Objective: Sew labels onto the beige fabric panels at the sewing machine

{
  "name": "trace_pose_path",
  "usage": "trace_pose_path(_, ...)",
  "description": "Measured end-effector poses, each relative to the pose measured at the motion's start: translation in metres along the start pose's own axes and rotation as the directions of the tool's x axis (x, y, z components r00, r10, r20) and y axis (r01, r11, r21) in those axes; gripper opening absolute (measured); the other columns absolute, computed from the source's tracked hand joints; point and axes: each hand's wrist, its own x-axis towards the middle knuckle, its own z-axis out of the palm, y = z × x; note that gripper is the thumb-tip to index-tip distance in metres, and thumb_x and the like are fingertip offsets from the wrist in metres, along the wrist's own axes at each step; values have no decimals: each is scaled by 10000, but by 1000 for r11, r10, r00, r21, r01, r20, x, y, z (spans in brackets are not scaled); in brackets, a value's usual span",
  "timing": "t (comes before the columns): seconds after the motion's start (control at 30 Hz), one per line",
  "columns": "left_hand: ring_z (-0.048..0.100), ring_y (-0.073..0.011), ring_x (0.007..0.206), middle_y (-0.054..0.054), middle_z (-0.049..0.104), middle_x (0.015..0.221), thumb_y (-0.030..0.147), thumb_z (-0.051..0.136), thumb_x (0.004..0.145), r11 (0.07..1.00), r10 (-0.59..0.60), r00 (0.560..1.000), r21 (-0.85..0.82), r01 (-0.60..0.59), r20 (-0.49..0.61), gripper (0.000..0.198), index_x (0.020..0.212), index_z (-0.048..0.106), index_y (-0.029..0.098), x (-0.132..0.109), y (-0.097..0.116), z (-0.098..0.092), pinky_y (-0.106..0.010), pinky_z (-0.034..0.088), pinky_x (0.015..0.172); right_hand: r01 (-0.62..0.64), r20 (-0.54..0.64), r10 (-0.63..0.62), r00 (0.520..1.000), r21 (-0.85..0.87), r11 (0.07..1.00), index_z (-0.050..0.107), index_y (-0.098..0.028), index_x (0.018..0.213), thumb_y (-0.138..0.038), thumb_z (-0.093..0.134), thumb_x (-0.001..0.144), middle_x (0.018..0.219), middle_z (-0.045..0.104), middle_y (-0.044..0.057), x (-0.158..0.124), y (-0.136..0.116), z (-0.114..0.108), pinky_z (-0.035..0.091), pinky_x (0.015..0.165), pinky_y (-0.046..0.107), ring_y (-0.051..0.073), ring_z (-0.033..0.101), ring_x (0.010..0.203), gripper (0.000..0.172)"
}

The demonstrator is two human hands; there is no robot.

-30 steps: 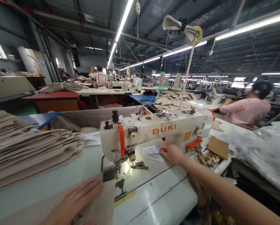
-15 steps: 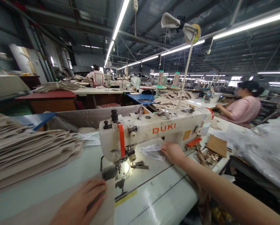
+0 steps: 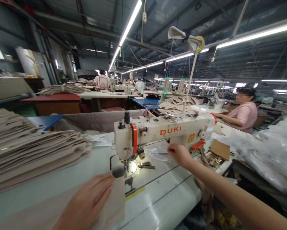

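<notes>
Head view: beneath the long white metal arm of the orange-lettered sewing machine (image 3: 153, 131), thin translucent white strips (image 3: 158, 150), long axis crosswise, just left of the nearer, curled right hand (image 3: 180, 155); pinched or merely touched, cannot tell. Left hand (image 3: 90, 193) extended palm-down on a flat beige cloth panel (image 3: 117, 199).

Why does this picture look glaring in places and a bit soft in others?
Head view: the ceiling lights burn out to white; head view: a bright pool glows at the sewing machine's needle, and pale glare streaks the table; head view: the left hand looks slightly soft, while the orange lettering stays readable.
</notes>
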Motion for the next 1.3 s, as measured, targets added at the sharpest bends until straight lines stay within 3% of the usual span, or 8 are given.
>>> trace_pose_path(0.13, 683, -177, 967, -34, 734, 1043, 283, 514, 951, 986, 158, 984, 64, -153, -87, 217, 1118, 636, 217, 1, 23, -11, -285, 510, 952, 186, 6, -187, 982, 64, 980, 714, -193, 904, -63, 563, 858, 948, 694, 59, -35, -44, 8, 460, 770, 247, 183, 648, 888, 204)
trace_pose_path(0.23, 628, -197, 1120, -68, 701, 1176, 225, 554, 932, 956, 286, 957, 73, -283, -40, 329, 1258, 569, 185, -1, 42, -11, -315, 437, 1046, 444, -27, -446, 895, 161, 881, 696, -191, 822, -86, 562, 863, 841, 672, 45, -52, -89, 27, 453, 693, 232, 169, 633, 783, 176)
trace_pose_path(0.33, 627, -189, 1130, -98, 690, 1202, 226, 489, 971, 967, 249, 969, 50, -248, -2, 371, 1331, 512, 137, -6, 47, -5, -292, 446, 1029, 591, -184, -563, 806, 302, 748, 670, -176, 837, -129, 538, 899, 807, 654, 45, -51, -127, 48, 458, 664, 222, 161, 613, 750, 153)
trace_pose_path(0.43, 695, -145, 946, -78, 741, 1044, 228, 400, 1017, 988, 142, 988, 66, -138, -60, 288, 1211, 588, 129, -10, 37, -3, -215, 505, 905, 616, -308, -534, 787, 409, 673, 661, -183, 840, -132, 519, 918, 804, 653, 36, -39, -146, 61, 464, 681, 213, 152, 610, 766, 170)
trace_pose_path(0.8, 680, -169, 871, -37, 736, 903, 274, 410, 996, 991, -72, 994, -105, 81, 87, 335, 864, 712, 211, -2, 15, -7, -273, 548, 825, 630, -387, -497, 776, 443, 638, 663, -187, 936, -184, 464, 969, 859, 677, 65, -36, -119, 62, 492, 752, 267, 174, 615, 814, 202)
trace_pose_path(1.0, 630, -171, 847, -26, 690, 862, 163, 469, 925, 986, -75, 952, -121, 115, 298, 251, 827, 692, 223, -7, 12, 0, -278, 526, 777, 835, -145, -845, 515, 305, 457, 604, -147, 1181, -314, 555, 941, 1144, 681, 101, -71, -128, 61, 444, 995, 318, 229, 583, 1100, 297)
trace_pose_path(1.13, 623, -177, 854, -44, 693, 890, 148, 432, 941, 997, -38, 936, -47, 58, 351, 254, 887, 676, 197, -6, 6, 4, -292, 516, 792, 794, 9, -822, 569, 255, 552, 616, -131, 1181, -327, 587, 935, 1254, 646, 95, -66, -131, 61, 429, 1026, 335, 241, 579, 1130, 315)
trace_pose_path(1.3, 628, -171, 770, -31, 684, 806, 167, 411, 965, 998, 43, 885, 18, -58, 464, 278, 853, 664, 195, 4, -1, 0, -289, 504, 775, 796, -21, -814, 580, 226, 561, 637, -126, 1140, -280, 559, 955, 1244, 651, 102, -53, -132, 62, 415, 1036, 326, 231, 574, 1141, 253)
